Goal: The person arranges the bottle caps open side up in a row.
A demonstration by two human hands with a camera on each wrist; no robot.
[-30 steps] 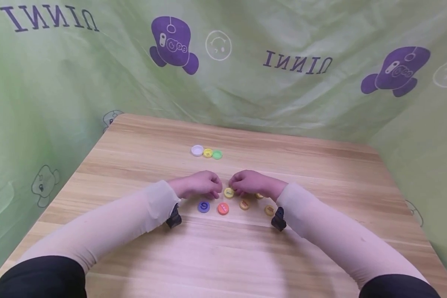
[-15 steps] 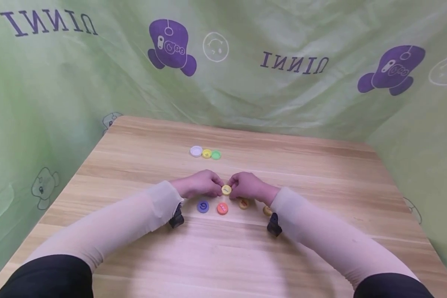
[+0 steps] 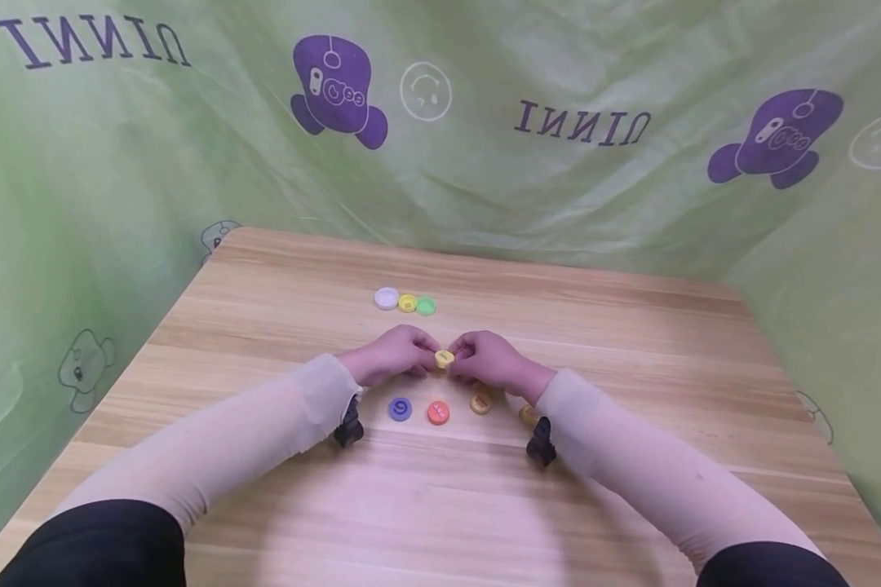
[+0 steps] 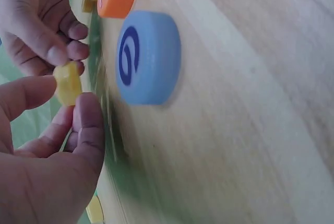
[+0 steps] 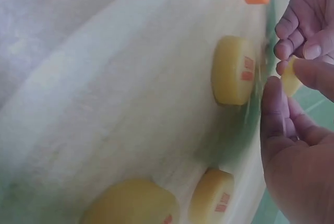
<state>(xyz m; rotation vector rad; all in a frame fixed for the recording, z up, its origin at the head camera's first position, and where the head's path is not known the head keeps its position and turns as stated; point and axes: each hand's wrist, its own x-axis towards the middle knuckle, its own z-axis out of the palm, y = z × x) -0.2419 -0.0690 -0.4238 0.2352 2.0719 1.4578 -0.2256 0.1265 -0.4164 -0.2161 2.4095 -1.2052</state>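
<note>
Shows one white cap (image 3: 386,298), one green cap (image 3: 426,306), one blue cap (image 3: 400,409), one orange cap (image 3: 438,412), two yellow caps (image 3: 444,358) and three tan caps (image 5: 227,72). Comes to nine caps in all. Also includes one left hand (image 3: 387,357), one right hand (image 3: 490,359), two light sleeves (image 3: 220,444), two black wrist cameras (image 3: 349,430) and one table (image 3: 440,514). Adds two purple figures (image 3: 338,110), two lines of lettering (image 3: 583,124) and two smiley faces (image 3: 426,91).

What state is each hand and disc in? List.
Held yellow round plastic disc: raised
Left hand: pinching that disc
Right hand: pinching that disc
Blue round plastic disc: printed side up
Orange round plastic disc: printed side up
Three amber round plastic discs: printed sides up
White round plastic disc: flat
Rear yellow round plastic disc: flat
Green round plastic disc: flat
</note>
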